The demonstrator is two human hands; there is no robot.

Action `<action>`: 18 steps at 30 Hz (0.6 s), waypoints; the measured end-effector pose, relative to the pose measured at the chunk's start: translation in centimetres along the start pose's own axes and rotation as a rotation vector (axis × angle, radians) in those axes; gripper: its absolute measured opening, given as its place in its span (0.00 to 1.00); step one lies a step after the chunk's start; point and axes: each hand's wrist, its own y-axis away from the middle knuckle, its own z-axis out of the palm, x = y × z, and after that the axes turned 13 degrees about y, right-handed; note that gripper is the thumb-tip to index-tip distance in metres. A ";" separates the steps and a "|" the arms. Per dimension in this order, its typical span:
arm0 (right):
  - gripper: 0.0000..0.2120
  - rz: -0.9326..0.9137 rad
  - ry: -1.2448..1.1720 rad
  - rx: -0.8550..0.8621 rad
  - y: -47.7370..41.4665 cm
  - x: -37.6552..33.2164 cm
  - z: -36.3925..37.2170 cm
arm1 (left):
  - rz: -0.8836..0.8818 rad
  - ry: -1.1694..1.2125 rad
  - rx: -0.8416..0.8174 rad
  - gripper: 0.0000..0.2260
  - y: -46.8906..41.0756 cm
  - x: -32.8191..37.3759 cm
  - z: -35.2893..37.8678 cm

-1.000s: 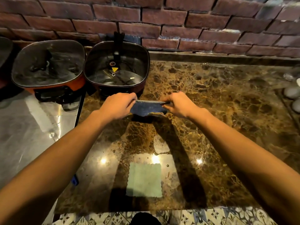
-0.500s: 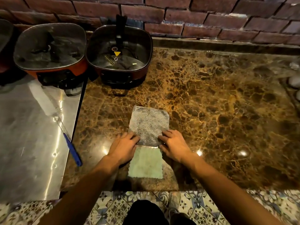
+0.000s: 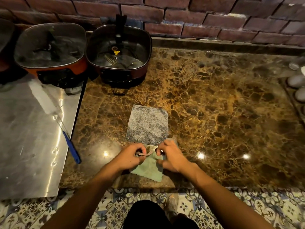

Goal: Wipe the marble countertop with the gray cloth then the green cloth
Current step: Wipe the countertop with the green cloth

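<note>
The gray cloth (image 3: 147,124) lies flat and spread out on the brown marble countertop (image 3: 222,113), free of both hands. Just in front of it, near the counter's front edge, the green cloth (image 3: 149,168) is crumpled and partly lifted. My left hand (image 3: 132,157) pinches its upper left edge. My right hand (image 3: 171,157) grips its upper right part. Both hands cover much of the green cloth.
Two square electric pans (image 3: 51,52) (image 3: 118,52) stand at the back left by the brick wall. A steel surface (image 3: 31,138) adjoins the marble on the left, with a blue-handled brush (image 3: 71,146) on it. Eggs (image 3: 297,81) sit at the right edge.
Both hands laid the gray cloth flat on the marble, let go of it, and moved back to the green cloth, which is now gripped and bunched up.
</note>
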 end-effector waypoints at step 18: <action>0.19 0.158 0.227 -0.133 10.1 14.8 -7.7 | 0.171 -0.476 -0.240 0.10 -7.0 9.8 13.8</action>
